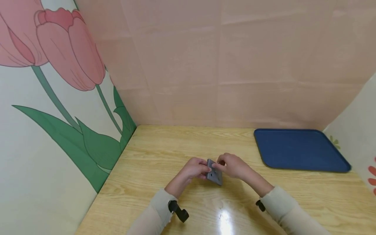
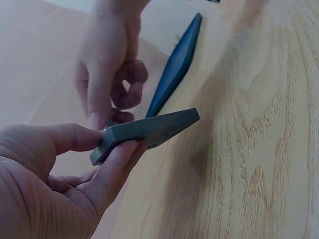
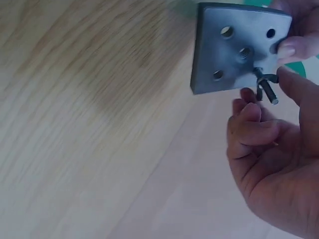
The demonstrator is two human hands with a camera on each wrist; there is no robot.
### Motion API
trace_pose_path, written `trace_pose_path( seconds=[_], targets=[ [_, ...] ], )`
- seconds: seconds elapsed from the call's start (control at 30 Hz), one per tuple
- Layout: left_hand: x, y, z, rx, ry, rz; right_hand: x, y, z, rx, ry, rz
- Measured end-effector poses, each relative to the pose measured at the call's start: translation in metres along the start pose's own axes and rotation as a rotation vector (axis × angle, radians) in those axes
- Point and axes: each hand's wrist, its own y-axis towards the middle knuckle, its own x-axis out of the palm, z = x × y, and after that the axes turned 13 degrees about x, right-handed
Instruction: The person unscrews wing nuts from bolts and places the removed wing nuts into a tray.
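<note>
A grey square plate point(image 3: 239, 50) with several round holes is held up above the table, tilted. My left hand point(image 1: 196, 169) pinches it by one edge, thumb on one face and fingers on the other, as the left wrist view shows. A bolt with a wing nut point(image 3: 260, 79) stands out of the plate near one corner. My right hand point(image 3: 274, 144) has a fingertip against one wing of the nut, with its other fingers curled close below. From the head view, the right hand's fingertips overlap the plate's upper right corner, where the wing nut is mostly hidden.
A blue tray point(image 1: 302, 150) lies at the back right of the wooden table point(image 1: 132, 182). A pink-beige sheet point(image 1: 220, 65) hangs behind the table, and a panel with printed tulips point(image 1: 70, 49) stands on the left. Black straps sit on both wrists.
</note>
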Motion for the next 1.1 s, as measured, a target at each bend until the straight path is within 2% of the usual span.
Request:
trace_pose_path(
  seconds=[0.2, 0.27, 0.33, 0.43, 0.63, 0.73, 0.87, 1.1],
  targets=[
    [0.001, 0.001, 0.0, -0.006, -0.014, 0.015, 0.003, -0.002, 0.008, -0.351, -0.309, 0.281],
    [0.002, 0.001, 0.0, -0.005, -0.014, 0.016, 0.005, -0.001, 0.01, -0.416, -0.362, 0.351],
    [0.002, 0.002, -0.001, -0.006, -0.016, 0.015, 0.005, -0.001, 0.012, -0.43, -0.371, 0.375],
    [0.002, 0.002, -0.001, -0.008, -0.017, 0.015, 0.004, -0.002, 0.012, -0.35, -0.278, 0.31],
    [0.004, 0.003, -0.001, -0.005, -0.003, 0.014, -0.001, -0.001, 0.006, 0.019, 0.076, 0.043],
    [0.004, 0.003, -0.001, -0.001, 0.01, 0.008, -0.003, 0.0, 0.005, 0.181, 0.167, -0.066],
    [0.006, 0.003, 0.0, -0.005, 0.0, 0.008, -0.004, 0.001, 0.004, 0.271, 0.235, -0.129],
    [0.007, 0.003, 0.0, 0.003, 0.004, 0.009, -0.003, 0.003, 0.001, 0.288, 0.236, -0.155]
  ],
)
